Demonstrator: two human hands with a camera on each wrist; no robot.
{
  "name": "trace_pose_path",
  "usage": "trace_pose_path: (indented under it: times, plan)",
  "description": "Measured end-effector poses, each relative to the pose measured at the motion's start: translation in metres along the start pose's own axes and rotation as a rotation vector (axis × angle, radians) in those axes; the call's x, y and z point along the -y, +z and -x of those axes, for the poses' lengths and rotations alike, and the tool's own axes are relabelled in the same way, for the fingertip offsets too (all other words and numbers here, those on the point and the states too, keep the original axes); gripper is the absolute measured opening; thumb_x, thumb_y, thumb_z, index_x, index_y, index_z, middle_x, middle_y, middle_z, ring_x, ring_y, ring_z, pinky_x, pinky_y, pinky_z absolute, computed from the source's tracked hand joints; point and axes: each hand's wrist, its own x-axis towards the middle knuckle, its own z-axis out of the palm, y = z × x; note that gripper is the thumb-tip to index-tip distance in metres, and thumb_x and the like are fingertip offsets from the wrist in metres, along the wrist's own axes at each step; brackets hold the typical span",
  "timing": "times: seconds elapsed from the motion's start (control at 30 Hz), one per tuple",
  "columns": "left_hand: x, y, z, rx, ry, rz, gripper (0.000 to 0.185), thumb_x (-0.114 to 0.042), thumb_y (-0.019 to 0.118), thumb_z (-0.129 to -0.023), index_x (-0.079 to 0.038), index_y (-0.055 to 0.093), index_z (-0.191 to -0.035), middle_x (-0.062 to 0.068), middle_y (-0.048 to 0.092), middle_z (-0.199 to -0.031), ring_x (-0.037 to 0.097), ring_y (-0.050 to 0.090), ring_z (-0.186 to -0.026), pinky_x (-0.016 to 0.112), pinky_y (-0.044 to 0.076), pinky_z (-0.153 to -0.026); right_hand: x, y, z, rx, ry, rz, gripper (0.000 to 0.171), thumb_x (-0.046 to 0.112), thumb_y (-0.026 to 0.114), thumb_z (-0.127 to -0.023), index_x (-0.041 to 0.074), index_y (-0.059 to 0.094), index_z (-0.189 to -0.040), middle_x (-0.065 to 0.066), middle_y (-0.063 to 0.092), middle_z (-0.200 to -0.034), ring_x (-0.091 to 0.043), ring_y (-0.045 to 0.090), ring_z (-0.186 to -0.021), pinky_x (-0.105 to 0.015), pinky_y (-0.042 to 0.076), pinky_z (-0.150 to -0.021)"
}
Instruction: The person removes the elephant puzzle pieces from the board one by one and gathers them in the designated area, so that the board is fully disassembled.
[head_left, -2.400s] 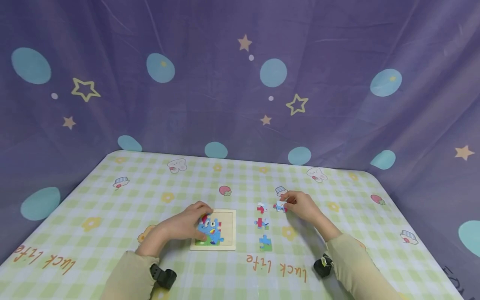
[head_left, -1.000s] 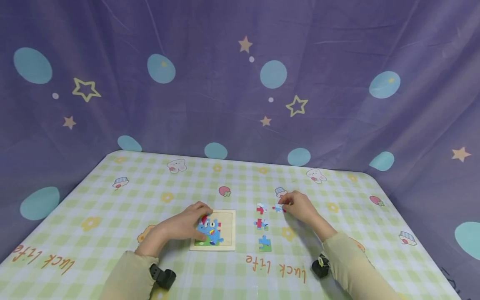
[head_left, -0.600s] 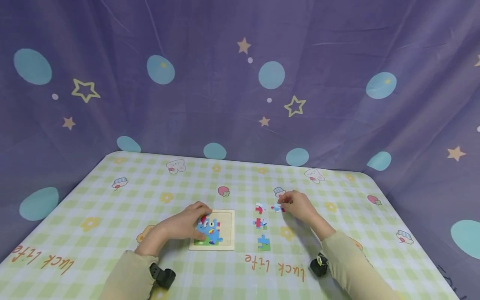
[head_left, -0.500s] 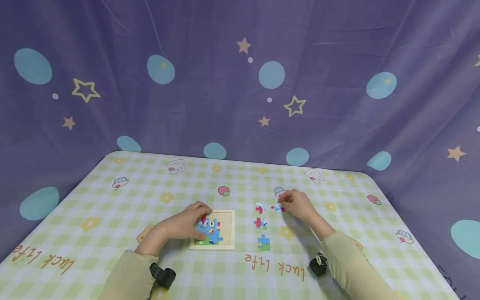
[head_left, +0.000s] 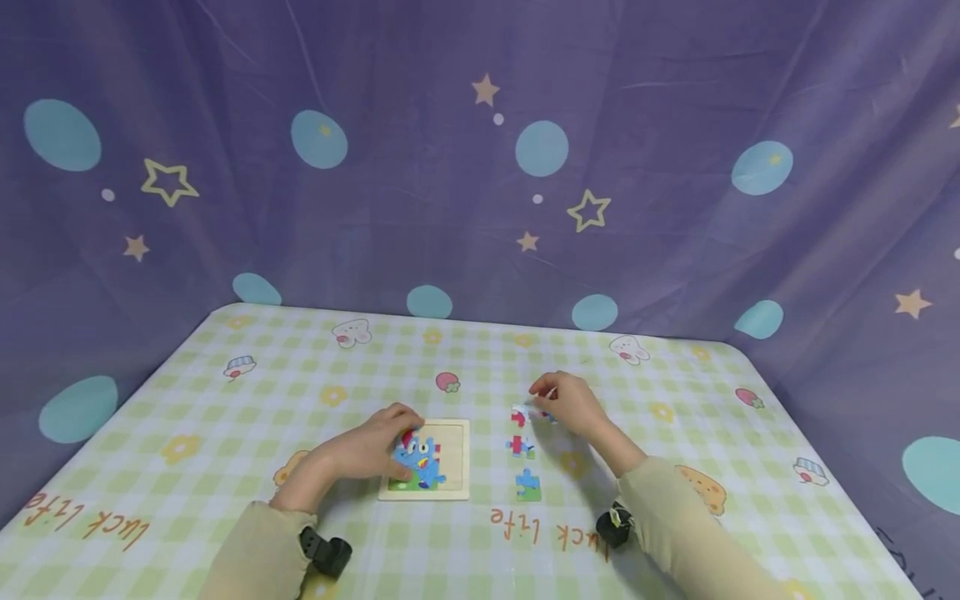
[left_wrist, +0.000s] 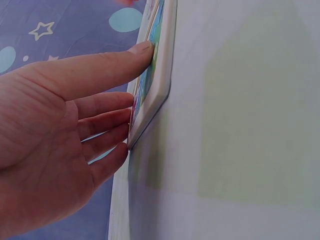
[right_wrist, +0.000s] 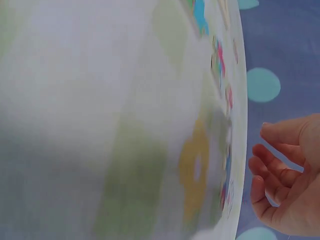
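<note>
Head view: left hand (head_left: 375,450) flat, fingers straight, pressing puzzle board (head_left: 454,467); right hand (head_left: 567,404) grip pinching puzzle piece (head_left: 542,413).

Both arms wore pale beige long sleeves (head_left: 258,546) ending behind bare left hand (head_left: 367,450) and right hand (head_left: 572,406); small black camera units (head_left: 326,552) sat strapped under wrists.

The puzzle board (head_left: 450,467) lies on the table (head_left: 225,417); three loose pieces (head_left: 522,447) line up just right of it
</note>
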Motion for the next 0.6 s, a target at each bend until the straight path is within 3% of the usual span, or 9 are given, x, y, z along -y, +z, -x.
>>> trace_pose_path:
  times: [0.33,0.6]
  plan:
    - [-0.002,-0.001,0.001,0.006,0.001,0.011,0.067,-0.017,0.083,-0.079,0.002,0.052,-0.135,0.015,0.043,-0.137,0.035,0.042,-0.124,0.053,0.037,-0.103,0.035,0.020,-0.001,0.086,-0.005,-0.076,0.007,0.006,0.071,-0.089,0.006,0.073,-0.096,0.000,0.066,-0.085,-0.010,0.058,-0.068,-0.027,0.048,-0.064]
    - [0.001,-0.001,0.000,0.000,0.010,0.001,0.067,-0.019,0.084,-0.079,0.001,0.053,-0.135,0.014,0.044,-0.136,0.033,0.043,-0.123,0.052,0.038,-0.102,0.057,0.037,-0.002,0.161,-0.101,-0.093,0.010,0.007,0.069,-0.090,0.006,0.074,-0.099,0.000,0.065,-0.086,-0.011,0.054,-0.071,-0.025,0.046,-0.062]
